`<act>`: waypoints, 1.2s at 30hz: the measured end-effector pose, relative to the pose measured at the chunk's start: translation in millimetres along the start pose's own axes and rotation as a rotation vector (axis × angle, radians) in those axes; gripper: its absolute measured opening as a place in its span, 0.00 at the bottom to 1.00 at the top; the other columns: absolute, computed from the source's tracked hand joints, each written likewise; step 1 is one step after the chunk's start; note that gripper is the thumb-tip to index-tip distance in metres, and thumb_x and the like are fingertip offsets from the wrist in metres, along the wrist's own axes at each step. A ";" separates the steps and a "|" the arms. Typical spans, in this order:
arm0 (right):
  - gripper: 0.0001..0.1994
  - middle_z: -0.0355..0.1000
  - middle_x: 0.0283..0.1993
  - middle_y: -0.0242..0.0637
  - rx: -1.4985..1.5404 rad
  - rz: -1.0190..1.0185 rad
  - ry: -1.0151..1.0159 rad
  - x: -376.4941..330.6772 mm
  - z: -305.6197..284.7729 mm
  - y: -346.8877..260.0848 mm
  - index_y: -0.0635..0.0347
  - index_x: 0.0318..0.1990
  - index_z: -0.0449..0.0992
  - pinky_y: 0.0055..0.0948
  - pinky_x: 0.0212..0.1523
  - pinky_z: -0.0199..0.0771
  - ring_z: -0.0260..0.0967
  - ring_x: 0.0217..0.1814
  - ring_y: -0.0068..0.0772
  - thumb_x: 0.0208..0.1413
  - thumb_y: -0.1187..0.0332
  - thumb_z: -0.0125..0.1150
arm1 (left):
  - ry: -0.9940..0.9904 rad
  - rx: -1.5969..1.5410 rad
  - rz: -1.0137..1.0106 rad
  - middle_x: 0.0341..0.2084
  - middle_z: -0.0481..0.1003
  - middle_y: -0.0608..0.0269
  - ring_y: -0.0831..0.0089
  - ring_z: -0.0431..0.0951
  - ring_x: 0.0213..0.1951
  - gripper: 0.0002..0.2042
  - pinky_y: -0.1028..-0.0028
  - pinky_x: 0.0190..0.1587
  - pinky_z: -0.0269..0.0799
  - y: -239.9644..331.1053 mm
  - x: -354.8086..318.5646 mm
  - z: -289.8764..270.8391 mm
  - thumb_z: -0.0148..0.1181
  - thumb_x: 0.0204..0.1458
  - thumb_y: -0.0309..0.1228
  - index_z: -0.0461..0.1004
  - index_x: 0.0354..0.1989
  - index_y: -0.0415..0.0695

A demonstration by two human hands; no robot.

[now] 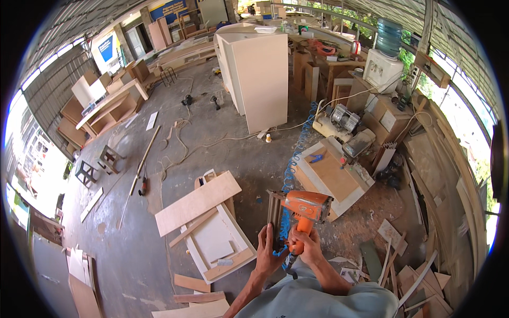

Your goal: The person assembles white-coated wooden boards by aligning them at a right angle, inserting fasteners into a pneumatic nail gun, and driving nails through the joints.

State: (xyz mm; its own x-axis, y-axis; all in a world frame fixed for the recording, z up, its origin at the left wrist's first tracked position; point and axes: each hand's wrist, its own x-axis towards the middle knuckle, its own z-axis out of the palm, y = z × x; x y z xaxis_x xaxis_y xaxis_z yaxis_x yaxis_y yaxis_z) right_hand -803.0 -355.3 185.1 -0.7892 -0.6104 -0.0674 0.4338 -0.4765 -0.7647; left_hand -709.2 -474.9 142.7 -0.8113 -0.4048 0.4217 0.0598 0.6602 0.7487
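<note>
An orange nail gun (308, 203) is held up in front of my body, its dark magazine (275, 212) on the left side. My right hand (307, 247) is wrapped round its orange handle. Against the lower part of the magazine, my left hand (269, 253) grips with its fingers partly hidden behind it. A blue coiled air hose (290, 169) runs from behind the gun toward the compressor (339, 123) at the right. To the left of my hands, pale boards (199, 203) lie over a white frame panel (245, 238) on the floor.
A tall pale cabinet (261, 79) stands ahead. Right of the gun, a brown panel (334, 168) carries blue-handled pliers (316, 158). Cords (183, 155) trail over the floor. Wood offcuts (419, 283) are heaped at the lower right, and two small stools (110, 159) stand left.
</note>
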 end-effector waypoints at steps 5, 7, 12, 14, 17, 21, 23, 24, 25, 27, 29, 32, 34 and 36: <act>0.07 0.64 0.27 0.30 0.087 -0.033 0.042 41.8 -30.0 -32.7 0.59 0.36 0.72 0.26 0.34 0.65 0.64 0.30 0.24 0.59 0.67 0.60 | -0.007 0.010 0.084 0.62 0.61 0.42 0.45 0.66 0.61 0.48 0.57 0.59 0.68 -4.9 56.2 42.4 0.73 0.43 0.25 0.49 0.73 0.40; 0.07 0.64 0.28 0.29 0.134 -0.026 0.048 62.5 -41.7 -51.1 0.59 0.36 0.71 0.26 0.35 0.65 0.64 0.30 0.24 0.59 0.67 0.60 | 0.036 0.022 0.105 0.60 0.65 0.42 0.46 0.70 0.58 0.46 0.58 0.56 0.71 0.5 83.4 60.4 0.74 0.42 0.25 0.54 0.71 0.40; 0.08 0.62 0.28 0.27 0.283 -0.024 0.080 123.7 -82.6 -95.3 0.57 0.42 0.70 0.25 0.34 0.65 0.63 0.32 0.22 0.59 0.66 0.60 | 0.122 -0.011 0.164 0.54 0.72 0.45 0.50 0.76 0.53 0.41 0.59 0.52 0.76 15.0 153.8 96.6 0.78 0.38 0.30 0.65 0.64 0.41; 0.10 0.59 0.27 0.26 0.340 -0.011 0.095 141.7 -91.6 -111.1 0.56 0.40 0.69 0.25 0.34 0.65 0.61 0.31 0.22 0.59 0.63 0.60 | 0.112 -0.044 0.146 0.53 0.73 0.46 0.51 0.77 0.53 0.40 0.59 0.52 0.76 23.0 176.5 101.0 0.80 0.37 0.32 0.68 0.62 0.41; 0.10 0.59 0.27 0.26 0.474 0.084 0.030 169.8 -102.8 -132.9 0.55 0.38 0.68 0.25 0.34 0.65 0.61 0.30 0.23 0.60 0.61 0.59 | 0.095 0.004 0.132 0.54 0.72 0.46 0.51 0.76 0.53 0.39 0.60 0.53 0.75 28.1 202.9 107.7 0.79 0.38 0.38 0.68 0.61 0.41; 0.14 0.60 0.25 0.26 0.436 0.043 0.102 200.8 -105.6 -147.6 0.59 0.36 0.68 0.22 0.31 0.64 0.59 0.29 0.23 0.60 0.57 0.61 | 0.034 -0.008 0.096 0.53 0.73 0.45 0.49 0.77 0.52 0.36 0.60 0.52 0.75 32.8 232.1 108.2 0.77 0.43 0.37 0.68 0.61 0.40; 0.14 0.60 0.25 0.26 0.436 0.072 0.073 218.0 -120.4 -145.8 0.59 0.37 0.69 0.21 0.32 0.63 0.59 0.28 0.23 0.61 0.57 0.60 | 0.003 -0.092 0.018 0.51 0.74 0.48 0.58 0.79 0.47 0.32 0.65 0.48 0.75 22.6 241.5 111.0 0.74 0.47 0.34 0.67 0.60 0.39; 0.14 0.60 0.25 0.26 0.425 0.077 0.054 229.1 -124.6 -149.5 0.59 0.37 0.69 0.22 0.32 0.64 0.59 0.28 0.23 0.62 0.57 0.59 | -0.003 -0.137 -0.020 0.49 0.75 0.49 0.62 0.80 0.45 0.30 0.68 0.46 0.76 17.9 248.3 113.3 0.73 0.49 0.33 0.67 0.60 0.38; 0.14 0.60 0.25 0.27 0.415 0.082 0.037 239.6 -127.0 -152.9 0.58 0.38 0.69 0.22 0.33 0.64 0.60 0.29 0.23 0.63 0.57 0.58 | -0.023 -0.280 -0.159 0.48 0.75 0.51 0.65 0.79 0.44 0.28 0.69 0.46 0.75 13.4 255.9 115.1 0.70 0.52 0.33 0.67 0.60 0.37; 0.13 0.60 0.25 0.26 0.356 0.045 0.053 259.0 -130.6 -157.3 0.59 0.39 0.70 0.22 0.31 0.64 0.60 0.28 0.23 0.63 0.58 0.58 | -0.069 -0.566 -0.439 0.47 0.75 0.53 0.72 0.78 0.42 0.24 0.73 0.45 0.74 3.7 273.1 118.8 0.65 0.58 0.32 0.67 0.60 0.36; 0.12 0.61 0.25 0.27 0.201 -0.060 0.080 279.9 -123.5 -164.6 0.61 0.41 0.70 0.22 0.30 0.64 0.60 0.27 0.22 0.63 0.60 0.58 | -0.073 -0.704 -0.419 0.47 0.76 0.55 0.74 0.76 0.45 0.21 0.72 0.48 0.72 -22.8 297.2 135.1 0.58 0.63 0.34 0.67 0.60 0.35; 0.11 0.63 0.24 0.28 -0.162 -0.368 0.129 318.7 -98.8 -160.7 0.64 0.47 0.71 0.24 0.24 0.63 0.61 0.25 0.20 0.62 0.66 0.59 | -0.129 -0.744 -0.406 0.50 0.76 0.53 0.70 0.74 0.52 0.24 0.68 0.56 0.67 -71.0 341.1 160.0 0.50 0.67 0.43 0.66 0.62 0.35; 0.11 0.66 0.26 0.28 -0.438 -0.372 0.155 348.6 -100.8 -154.2 0.64 0.48 0.72 0.20 0.24 0.61 0.62 0.25 0.17 0.61 0.69 0.61 | -0.204 -0.935 -0.555 0.50 0.76 0.58 0.72 0.72 0.54 0.25 0.69 0.57 0.64 -99.9 374.8 175.9 0.46 0.68 0.46 0.68 0.61 0.38; 0.09 0.67 0.23 0.26 -0.542 -0.446 0.206 385.1 -82.5 -150.9 0.63 0.43 0.72 0.17 0.21 0.57 0.61 0.21 0.15 0.59 0.72 0.63 | -0.294 -1.101 -0.642 0.51 0.75 0.61 0.73 0.69 0.57 0.26 0.70 0.57 0.63 -114.7 410.5 183.5 0.40 0.69 0.49 0.69 0.60 0.39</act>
State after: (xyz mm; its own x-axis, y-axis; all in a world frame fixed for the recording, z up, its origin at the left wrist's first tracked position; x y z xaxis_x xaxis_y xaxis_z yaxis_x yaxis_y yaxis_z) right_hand -1208.2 -466.2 221.7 -0.9296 -0.2744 0.2461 -0.1818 -0.2396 -0.9537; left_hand -1155.8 -600.7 136.1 -0.9603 -0.2070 -0.1869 -0.0555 -0.5151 0.8554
